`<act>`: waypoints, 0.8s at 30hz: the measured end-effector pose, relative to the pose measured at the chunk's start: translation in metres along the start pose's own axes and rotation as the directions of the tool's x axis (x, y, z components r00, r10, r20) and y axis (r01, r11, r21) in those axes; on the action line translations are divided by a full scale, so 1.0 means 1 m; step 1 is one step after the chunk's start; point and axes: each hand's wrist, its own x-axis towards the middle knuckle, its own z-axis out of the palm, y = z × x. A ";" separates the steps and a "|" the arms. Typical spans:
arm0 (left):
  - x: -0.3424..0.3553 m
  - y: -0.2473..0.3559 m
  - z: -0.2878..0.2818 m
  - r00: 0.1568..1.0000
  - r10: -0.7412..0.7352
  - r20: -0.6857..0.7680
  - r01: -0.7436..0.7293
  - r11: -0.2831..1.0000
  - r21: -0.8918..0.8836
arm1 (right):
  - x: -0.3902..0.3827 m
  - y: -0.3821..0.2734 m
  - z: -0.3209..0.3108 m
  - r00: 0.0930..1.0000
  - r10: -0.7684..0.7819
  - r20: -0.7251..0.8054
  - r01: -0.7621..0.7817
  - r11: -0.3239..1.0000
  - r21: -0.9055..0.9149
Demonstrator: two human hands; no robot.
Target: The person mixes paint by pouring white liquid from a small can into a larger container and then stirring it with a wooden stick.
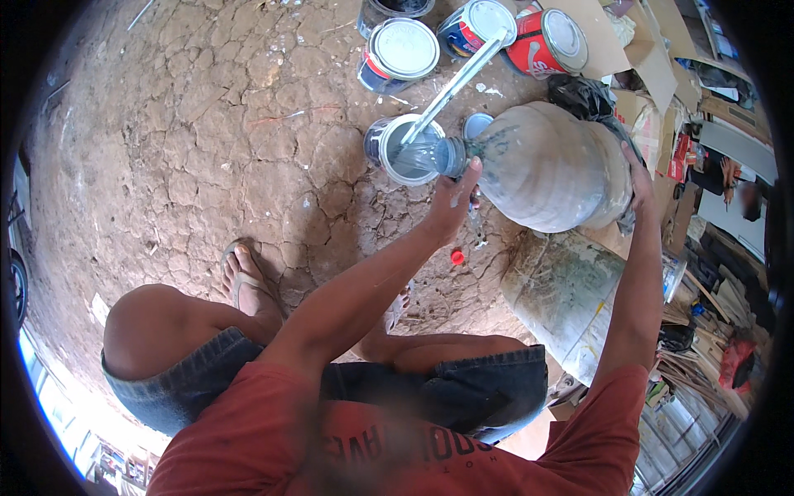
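Note:
A large, cloudy plastic bottle lies tilted on its side, its neck pointing left over an open paint can. Clear liquid streams from the mouth into the can. My left hand grips the bottle just below its neck. Against the wide base, my right hand holds the far end, fingers spread along its side. A paint-smeared stick leans in the can, its upper end by a lidded can. The can's contents are mostly hidden by the stream and glare.
Beyond stand a white-lidded can, a blue can and a red can. A red cap lies on the cracked dirt floor. Cardboard, a black plastic bag and a stained sack crowd the right.

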 end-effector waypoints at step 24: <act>0.003 -0.001 0.006 0.998 -0.013 -0.062 0.008 0.997 -0.083 | 0.020 0.001 -0.012 1.000 -0.022 0.008 0.022 1.000 0.003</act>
